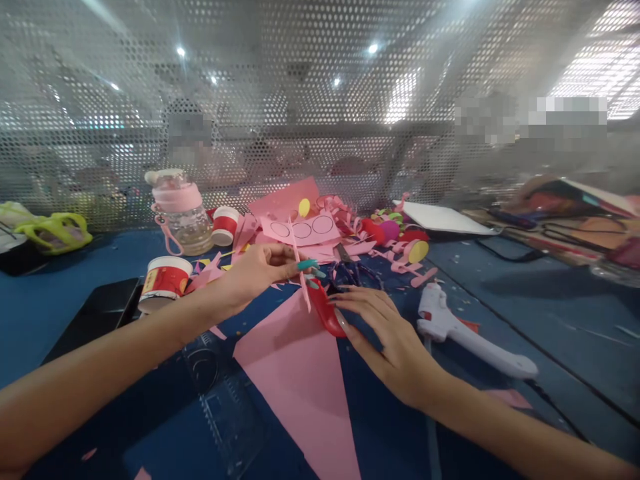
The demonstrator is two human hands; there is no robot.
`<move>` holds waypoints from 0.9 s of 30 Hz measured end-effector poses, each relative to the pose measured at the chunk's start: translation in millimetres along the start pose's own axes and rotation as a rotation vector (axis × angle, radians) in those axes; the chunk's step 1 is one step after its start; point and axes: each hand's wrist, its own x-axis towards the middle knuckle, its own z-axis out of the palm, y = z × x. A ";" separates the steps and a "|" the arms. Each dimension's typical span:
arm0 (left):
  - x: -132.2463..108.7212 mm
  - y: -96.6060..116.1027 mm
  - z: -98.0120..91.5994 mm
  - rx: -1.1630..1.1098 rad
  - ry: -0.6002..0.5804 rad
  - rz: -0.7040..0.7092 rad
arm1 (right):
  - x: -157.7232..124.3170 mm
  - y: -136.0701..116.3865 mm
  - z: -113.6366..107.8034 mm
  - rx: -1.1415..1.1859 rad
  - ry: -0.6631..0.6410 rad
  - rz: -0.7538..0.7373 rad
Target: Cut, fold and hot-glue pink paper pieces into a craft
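My left hand (263, 270) is closed in a pinch on a thin pink paper strip (303, 290) that hangs down from its fingertips. My right hand (387, 337) lies just right of the strip, fingers stretched forward, with thumb and forefinger on a glossy red object (325, 312) that looks like a scissors handle. Both hands hover over a large pink paper triangle (300, 380) on the blue table (525, 300). Behind them a pink sheet with drawn circles (303, 230) rests on a heap of pink scraps.
A white glue gun (467, 333) lies right of my right hand. Two red paper cups (165, 280) (225, 225) and a pink-capped bottle (183, 210) stand at the left. A black tablet (95, 313) and clear plastic ruler (220, 393) lie near left. A perforated metal screen (320, 120) closes the back.
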 end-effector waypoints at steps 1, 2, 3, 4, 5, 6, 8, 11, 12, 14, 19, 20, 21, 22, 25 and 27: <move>0.7 -1.7 -0.2 -0.015 -0.004 0.001 | -0.5 -0.5 0.1 -0.005 0.013 -0.011; 1.5 -3.7 -0.4 -0.026 -0.008 0.004 | -1.4 -1.1 0.0 -0.009 0.027 -0.020; 2.1 -6.1 -0.3 -0.033 -0.013 0.005 | -2.9 -1.7 -0.2 -0.015 0.043 -0.036; 2.5 -8.7 0.2 -0.044 -0.016 0.009 | -4.7 -2.4 -0.5 -0.027 0.055 -0.050; 2.5 -11.5 1.2 -0.064 -0.019 0.011 | -6.6 -3.2 -1.1 -0.045 0.061 -0.066; 2.2 -14.7 2.8 -0.095 -0.022 0.009 | -8.5 -3.9 -1.8 -0.066 0.056 -0.083; 0.7 -21.7 7.3 -0.185 -0.028 -0.001 | -11.3 -5.8 -4.0 -0.103 0.026 -0.119; -2.8 -34.2 15.6 -0.309 -0.081 -0.033 | -11.0 -8.8 -8.4 -0.106 -0.054 -0.162; -4.0 -38.6 18.1 -0.339 -0.099 -0.048 | -9.8 -9.4 -9.7 -0.097 -0.069 -0.173; -6.0 -46.7 22.0 -0.399 -0.109 -0.086 | -6.3 -9.0 -11.5 -0.089 -0.056 -0.167; -8.3 -57.8 25.4 -0.521 -0.131 -0.143 | 8.7 10.2 -8.5 -0.194 0.120 0.084; -8.3 -58.5 25.2 -0.529 -0.130 -0.150 | 13.3 17.0 -7.3 -0.227 0.114 0.165; -8.1 -58.9 24.8 -0.531 -0.123 -0.158 | 18.5 24.1 -6.1 -0.285 0.119 0.251; -7.9 -59.3 24.3 -0.530 -0.117 -0.168 | 24.3 31.2 -5.0 -0.330 0.110 0.344; -7.0 -60.9 22.7 -0.524 -0.127 -0.168 | 43.2 48.7 -2.4 -0.357 -0.033 0.495; -6.4 -62.6 21.7 -0.523 -0.146 -0.156 | 55.6 56.4 -0.2 -0.341 -0.164 0.494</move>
